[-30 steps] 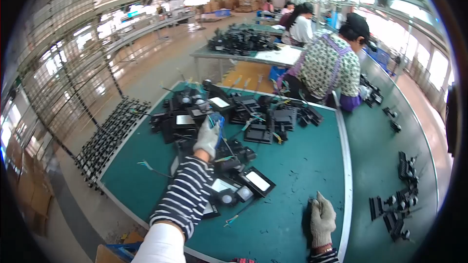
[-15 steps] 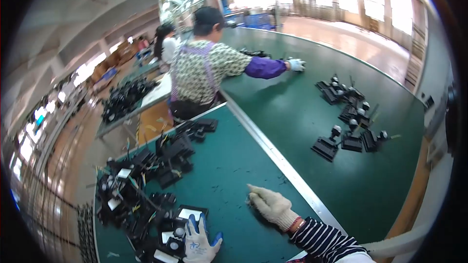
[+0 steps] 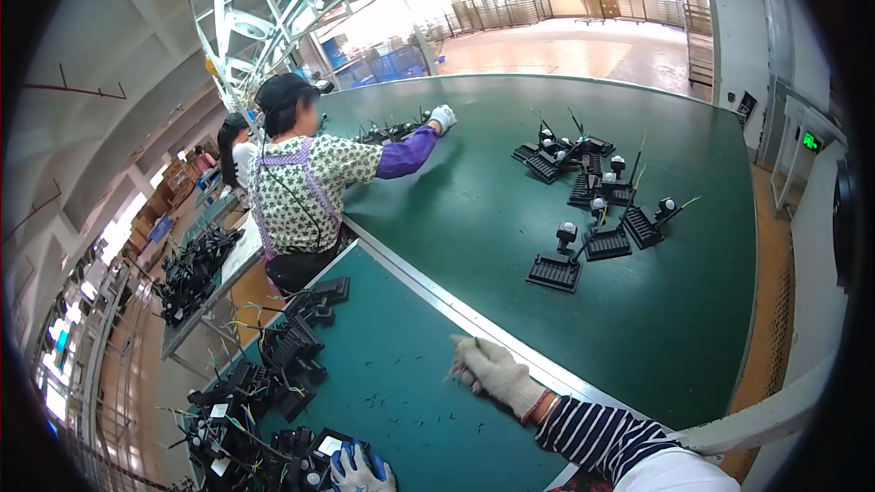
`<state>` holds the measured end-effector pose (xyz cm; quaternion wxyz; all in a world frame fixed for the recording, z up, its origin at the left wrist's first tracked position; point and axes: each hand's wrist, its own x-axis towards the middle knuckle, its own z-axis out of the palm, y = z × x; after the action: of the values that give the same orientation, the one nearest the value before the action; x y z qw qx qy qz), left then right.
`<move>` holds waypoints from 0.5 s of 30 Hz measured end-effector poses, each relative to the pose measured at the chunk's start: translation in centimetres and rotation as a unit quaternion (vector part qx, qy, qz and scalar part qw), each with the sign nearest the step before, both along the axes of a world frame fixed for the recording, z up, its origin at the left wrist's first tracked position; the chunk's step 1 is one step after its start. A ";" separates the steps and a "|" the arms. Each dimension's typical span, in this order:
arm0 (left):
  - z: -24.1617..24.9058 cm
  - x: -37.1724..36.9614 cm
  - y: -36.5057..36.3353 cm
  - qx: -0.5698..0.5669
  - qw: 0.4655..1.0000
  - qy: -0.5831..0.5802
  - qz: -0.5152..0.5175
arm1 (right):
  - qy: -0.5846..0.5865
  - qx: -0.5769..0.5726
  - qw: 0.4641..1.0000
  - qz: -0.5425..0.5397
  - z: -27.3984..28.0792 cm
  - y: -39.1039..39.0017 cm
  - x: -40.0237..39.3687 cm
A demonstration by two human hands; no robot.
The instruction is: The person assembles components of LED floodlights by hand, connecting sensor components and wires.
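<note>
My left hand (image 3: 360,471), in a white glove with blue fingertips, is at the bottom edge with its fingers apart. It lies against a black floodlight with a white panel (image 3: 330,445), at the edge of a heap of such lamps (image 3: 239,433). Part of this hand is cut off by the frame. My right hand (image 3: 495,372), in an off-white knit glove, hovers over the green table (image 3: 401,337) by its metal edge strip. Its fingers are curled together; what they hold, if anything, is too blurred to make out. Small black scraps (image 3: 387,401) lie scattered between the hands.
Beyond the metal strip (image 3: 437,287), several black floodlights with sensors (image 3: 592,241) stand on a wider green surface (image 3: 474,182). At the far left a co-worker (image 3: 305,173) reaches across it with a gloved hand (image 3: 443,118). Behind that person, another lamp pile (image 3: 196,269) covers a side bench.
The view has swung right and up. My left hand now sits lower in the frame, partly cut off. My right hand's fingers have curled in. The co-worker's hand is at another lamp group.
</note>
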<state>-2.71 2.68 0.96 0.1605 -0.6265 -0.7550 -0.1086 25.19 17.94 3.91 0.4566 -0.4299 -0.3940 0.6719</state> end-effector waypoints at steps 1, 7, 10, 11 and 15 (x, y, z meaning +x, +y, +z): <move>0.1 0.3 -0.2 0.009 1.000 0.002 -0.001 | 0.024 -0.009 0.999 -0.039 0.1 0.5 0.7; 0.7 1.2 -0.6 0.027 1.000 0.007 0.006 | 0.107 0.032 0.943 -0.315 0.0 2.9 3.0; 0.2 0.9 -0.4 0.023 1.000 0.017 0.011 | 0.023 0.290 0.807 -0.513 -3.5 7.5 9.8; 0.2 0.8 -0.5 0.016 1.000 0.011 0.011 | -0.031 0.253 0.772 -0.582 -3.0 8.0 13.3; 0.4 0.7 -0.6 0.001 1.000 0.001 0.005 | -0.299 0.242 0.548 -0.743 -1.2 10.3 26.0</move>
<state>-2.06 2.05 1.34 0.1629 -0.6230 -0.7574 -0.1081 51.15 28.26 2.73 0.7355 -0.6188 -0.1954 -0.1947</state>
